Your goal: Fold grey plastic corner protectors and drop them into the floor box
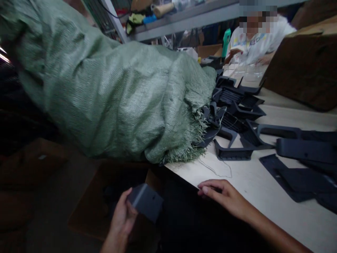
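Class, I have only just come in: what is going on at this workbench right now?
A person stands at the edge of a pale table. Their left hand holds a dark grey plastic part below the table edge, above a brown cardboard box. Their right hand rests on the table's edge. A big green woven sack lies tipped on the table, with black plastic parts heaped at its frayed mouth. Across the table a second person sits at work.

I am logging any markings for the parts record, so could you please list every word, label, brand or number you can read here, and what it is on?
No text can be read.
Co-worker's white shirt: blue print, too blurred to read.
Dark plastic part in the left hand: no visible marking.
Green woven sack: no print visible.
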A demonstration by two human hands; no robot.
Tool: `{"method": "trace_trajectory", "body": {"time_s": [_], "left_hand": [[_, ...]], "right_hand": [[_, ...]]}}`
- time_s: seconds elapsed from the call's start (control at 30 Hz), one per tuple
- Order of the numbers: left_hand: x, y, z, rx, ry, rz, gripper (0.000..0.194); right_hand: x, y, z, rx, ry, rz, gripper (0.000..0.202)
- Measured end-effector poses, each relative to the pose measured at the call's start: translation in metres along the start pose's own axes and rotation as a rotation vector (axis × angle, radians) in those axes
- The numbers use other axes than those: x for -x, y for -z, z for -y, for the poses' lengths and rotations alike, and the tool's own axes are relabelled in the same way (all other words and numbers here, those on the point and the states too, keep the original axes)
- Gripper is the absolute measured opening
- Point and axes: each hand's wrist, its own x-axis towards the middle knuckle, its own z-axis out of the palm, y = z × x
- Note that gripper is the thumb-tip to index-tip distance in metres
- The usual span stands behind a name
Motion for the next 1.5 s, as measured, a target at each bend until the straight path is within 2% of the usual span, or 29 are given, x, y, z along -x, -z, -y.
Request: {"method": "trace_trajectory", "body": {"time_s": [0.1, 0.17, 0.23, 0.27, 0.3, 0.37, 0.47, 0.5, 0.6, 0.67, 0.77, 0.87, 1.0, 1.07, 1.13, 1.2, 1.27, 1.37, 1.5], "left_hand": [[-0.050, 0.037, -0.030, 0.033, -0.197, -0.181, 0.018], [-0.079, 0.055, -0.042, -0.046, -0.326, -0.318, 0.024], [-0.099, 0.061, -0.049, -0.109, -0.417, -0.424, 0.018], [-0.104, 0.057, -0.051, -0.131, -0.453, -0.443, 0.015], [-0.106, 0.050, -0.051, -0.144, -0.485, -0.430, 0.018], [-0.100, 0.027, -0.050, -0.200, -0.575, -0.321, 0.033], [-0.070, -0.018, -0.048, -0.378, -0.811, -0.087, 0.058], [-0.057, -0.032, -0.048, -0.424, -0.914, -0.049, 0.065], [-0.022, -0.061, -0.049, -0.405, -1.157, 0.026, 0.061], [-0.008, -0.070, -0.047, -0.401, -1.233, 0.050, 0.052], [0.000, -0.074, -0.033, -0.542, -1.157, 0.107, 0.043], [-0.001, -0.076, -0.014, -0.684, -1.040, 0.170, 0.047], [-0.004, -0.088, -0.004, -0.721, -1.098, 0.152, 0.058], [-0.004, -0.100, -0.008, -0.623, -1.053, 0.204, 0.052], [-0.006, -0.114, -0.012, -0.413, -0.944, 0.265, 0.038], [-0.009, -0.126, -0.016, -0.203, -0.836, 0.266, 0.028], [-0.012, -0.135, -0.018, -0.087, -0.781, 0.231, 0.026], [-0.014, -0.142, -0.020, 0.007, -0.686, 0.234, 0.024], [-0.007, -0.141, -0.021, 0.042, -0.575, 0.284, 0.026]], "right_hand": [[-0.007, 0.007, -0.012, -0.101, -0.030, 0.003, 0.056], [-0.007, 0.007, -0.018, -0.107, -0.022, -0.004, 0.055], [-0.005, 0.005, -0.021, -0.095, -0.006, -0.018, 0.054], [-0.004, 0.004, -0.022, -0.093, 0.004, -0.026, 0.053], [-0.004, 0.003, -0.022, -0.095, 0.012, -0.031, 0.053], [-0.005, 0.003, -0.023, -0.115, 0.018, -0.039, 0.053], [-0.007, 0.005, -0.023, -0.161, 0.007, -0.050, 0.053], [-0.007, 0.006, -0.023, -0.177, 0.001, -0.055, 0.052], [-0.007, 0.009, -0.025, -0.218, -0.002, -0.076, 0.050], [-0.005, 0.010, -0.025, -0.240, -0.007, -0.092, 0.049], [-0.004, 0.010, -0.025, -0.262, -0.017, -0.107, 0.050], [-0.004, 0.011, -0.025, -0.268, -0.014, -0.102, 0.052], [-0.011, 0.006, -0.023, -0.171, -0.004, -0.098, 0.053], [-0.018, -0.004, -0.017, 0.020, 0.052, -0.093, 0.046], [-0.027, -0.019, -0.007, 0.310, 0.182, -0.081, 0.036], [-0.038, -0.038, 0.004, 0.602, 0.351, -0.052, 0.034], [-0.053, -0.056, 0.015, 0.819, 0.508, -0.006, 0.040], [-0.079, -0.073, 0.027, 0.994, 0.665, -0.007, 0.054], [-0.109, -0.067, 0.036, 1.068, 0.660, -0.161, 0.056]]}}
